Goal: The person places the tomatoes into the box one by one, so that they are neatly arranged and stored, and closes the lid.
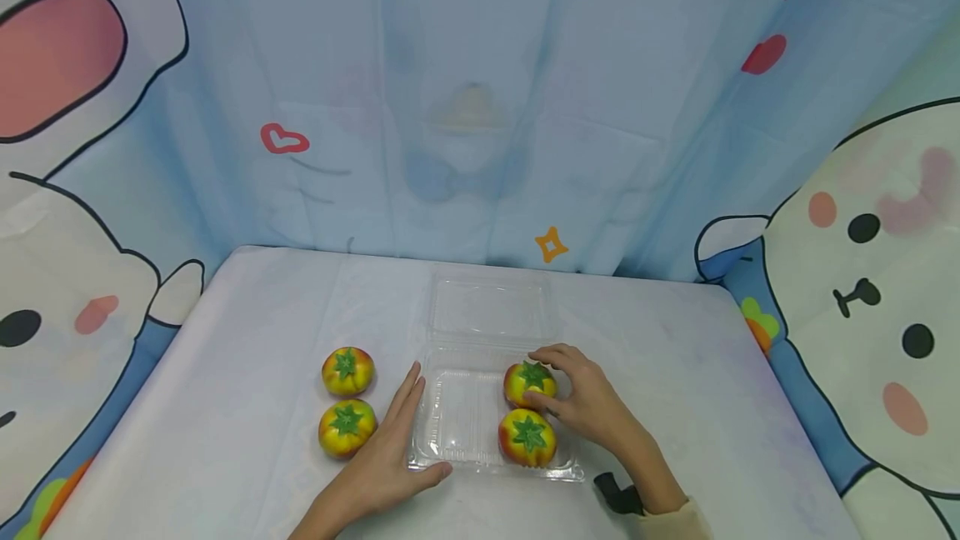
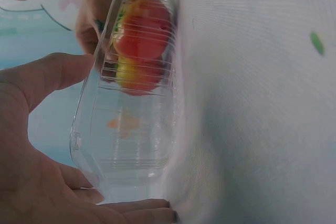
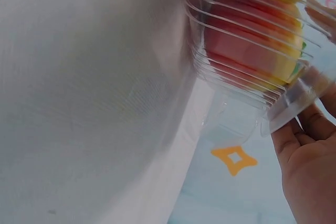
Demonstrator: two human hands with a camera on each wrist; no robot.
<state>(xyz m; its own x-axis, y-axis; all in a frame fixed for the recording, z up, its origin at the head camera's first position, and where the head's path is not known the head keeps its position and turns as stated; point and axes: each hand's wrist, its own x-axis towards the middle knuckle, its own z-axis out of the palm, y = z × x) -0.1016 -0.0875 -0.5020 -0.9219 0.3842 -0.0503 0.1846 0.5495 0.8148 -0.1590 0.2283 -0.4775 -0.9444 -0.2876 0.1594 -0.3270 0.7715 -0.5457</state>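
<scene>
A clear plastic clamshell box (image 1: 459, 415) lies with its lid (image 1: 491, 307) folded back. Two red-and-yellow tomato-like fruits with green star-shaped tops sit in its right half, a rear fruit (image 1: 517, 386) and a front fruit (image 1: 528, 438). My right hand (image 1: 588, 394) reaches over the right rim and holds the rear fruit between thumb and fingers. Along the box's left side, my left hand (image 1: 382, 461) rests with straight fingers, its thumb spread near the front corner. In the left wrist view that hand (image 2: 47, 145) frames the box wall (image 2: 86, 108), holding nothing.
Left of the box, two similar fruits stand on the white cloth, one farther back (image 1: 347, 371) and one nearer (image 1: 347, 428), close to my left hand. A black strap-like piece (image 1: 618, 494) shows by my right wrist. A printed blue curtain (image 1: 465, 190) hangs behind the table.
</scene>
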